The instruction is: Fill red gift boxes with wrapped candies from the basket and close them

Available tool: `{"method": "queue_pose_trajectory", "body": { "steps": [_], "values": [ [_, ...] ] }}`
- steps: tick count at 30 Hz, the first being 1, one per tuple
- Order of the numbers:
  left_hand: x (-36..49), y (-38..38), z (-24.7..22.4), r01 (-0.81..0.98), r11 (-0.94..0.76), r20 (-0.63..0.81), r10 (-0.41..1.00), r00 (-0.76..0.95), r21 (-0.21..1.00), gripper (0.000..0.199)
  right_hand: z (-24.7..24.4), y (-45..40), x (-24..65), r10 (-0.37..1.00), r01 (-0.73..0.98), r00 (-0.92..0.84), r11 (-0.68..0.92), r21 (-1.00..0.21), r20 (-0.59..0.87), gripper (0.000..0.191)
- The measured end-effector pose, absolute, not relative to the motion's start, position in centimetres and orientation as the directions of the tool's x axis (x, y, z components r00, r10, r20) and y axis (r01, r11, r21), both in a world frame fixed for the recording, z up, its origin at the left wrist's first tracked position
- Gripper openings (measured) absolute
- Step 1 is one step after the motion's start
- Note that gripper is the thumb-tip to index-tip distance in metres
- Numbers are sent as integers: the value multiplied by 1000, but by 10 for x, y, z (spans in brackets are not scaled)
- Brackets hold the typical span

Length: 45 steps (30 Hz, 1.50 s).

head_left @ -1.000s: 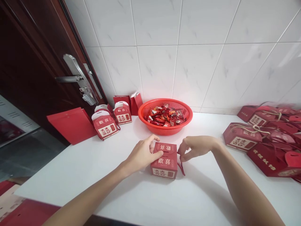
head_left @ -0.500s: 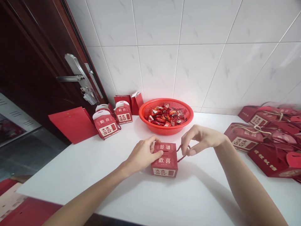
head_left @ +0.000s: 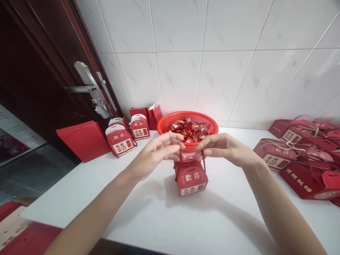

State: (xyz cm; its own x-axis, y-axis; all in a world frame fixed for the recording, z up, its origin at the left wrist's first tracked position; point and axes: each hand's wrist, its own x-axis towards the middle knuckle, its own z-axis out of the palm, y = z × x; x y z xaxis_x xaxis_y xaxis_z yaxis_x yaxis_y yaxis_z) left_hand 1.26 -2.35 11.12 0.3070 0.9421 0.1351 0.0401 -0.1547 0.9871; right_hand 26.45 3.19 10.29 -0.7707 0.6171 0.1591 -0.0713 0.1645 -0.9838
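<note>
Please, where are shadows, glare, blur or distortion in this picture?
In the head view: soft shadows from left hand and right hand on the white table; pale glare on the white marbled wall tiles, upper right; slanting tile lines suggest lens distortion; red paper boxes at the rear right look smeared.

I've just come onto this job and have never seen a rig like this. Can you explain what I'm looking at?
There is no machine here: these are a person's bare hands, seen by one head-worn camera looking forward and down.

The left hand pinches the left cord of a small red box, and the right hand pinches the right cord. I can't tell whether that box is slightly lifted.

On the white table, behind it, is a red basket of wrapped pieces. More red boxes stand at left and crowd together at right.
</note>
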Motion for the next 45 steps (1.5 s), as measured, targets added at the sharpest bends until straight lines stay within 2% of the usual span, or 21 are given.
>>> {"method": "queue_pose_trajectory", "body": {
  "steps": [5, 10, 16, 23, 30, 34, 37, 40, 45],
  "values": [
    [27, -25, 115, -47, -180, 185, 919, 348, 982, 24, 109, 21, 260, 675, -62, -717, 189, -980, 175, 21],
    [47, -22, 114, -92, -187, 208, 911, 356, 978, 19, 113, 12, 256, 761, 22, -625, 239, -971, 173, 22],
    [65, -15, 109, -162, -188, 235, 901, 365, 969, 25, 115, 9, 257, 845, 51, -498, 253, -966, 194, 31],
    [73, -13, 99, -168, -272, 318, 854, 413, 948, 26, 114, 9, 258, 893, 64, -399, 255, -965, 209, 23],
    [70, -14, 90, -33, -408, 382, 821, 423, 913, 31, 112, 11, 253, 921, 186, -320, 290, -939, 222, 20],
    [69, -15, 78, 245, -546, 483, 831, 275, 801, 42, 110, 13, 251, 927, 233, -297, 301, -925, 227, 19],
    [71, -17, 58, 419, -507, 462, 861, 211, 754, 62, 106, 15, 249, 921, 220, -319, 300, -928, 222, 20],
    [73, -17, 37, 460, -449, 376, 893, 247, 766, 76, 102, 18, 248, 910, 189, -352, 299, -935, 220, 20],
    [75, -13, 23, 513, -422, 299, 903, 307, 748, 49, 98, 22, 250, 882, 212, -447, 267, -940, 150, 20]
  ]
}}
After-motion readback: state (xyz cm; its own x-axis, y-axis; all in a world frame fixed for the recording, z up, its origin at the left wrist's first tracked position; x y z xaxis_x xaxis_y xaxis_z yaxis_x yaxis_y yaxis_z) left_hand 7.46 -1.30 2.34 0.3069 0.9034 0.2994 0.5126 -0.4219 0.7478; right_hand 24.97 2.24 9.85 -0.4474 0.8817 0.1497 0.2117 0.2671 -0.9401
